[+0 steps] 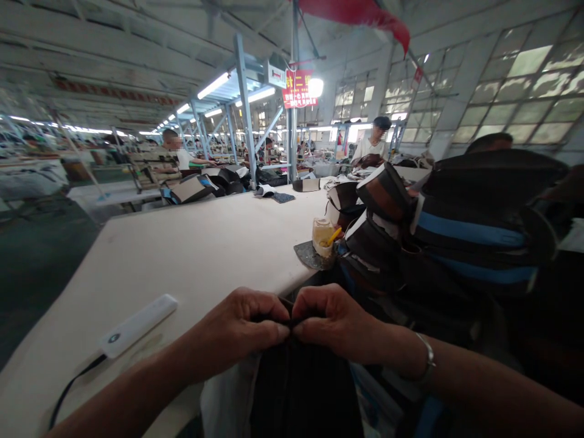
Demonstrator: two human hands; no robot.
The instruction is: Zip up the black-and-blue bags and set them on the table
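My left hand and my right hand meet thumb to thumb at the near edge of the table. Both are closed, pinching the top of a dark fabric piece that hangs down in front of me. A lengthwise line, perhaps a seam, runs down the fabric. What lies right between the fingertips is too dark to make out. Pale material shows beside the dark piece on the left. A silver bracelet circles my right wrist.
On the white table lie a white device with a black cord and a jar with a yellow handle, on a grey pad. Dark bags with blue stripes pile up at right. Co-workers sit farther back.
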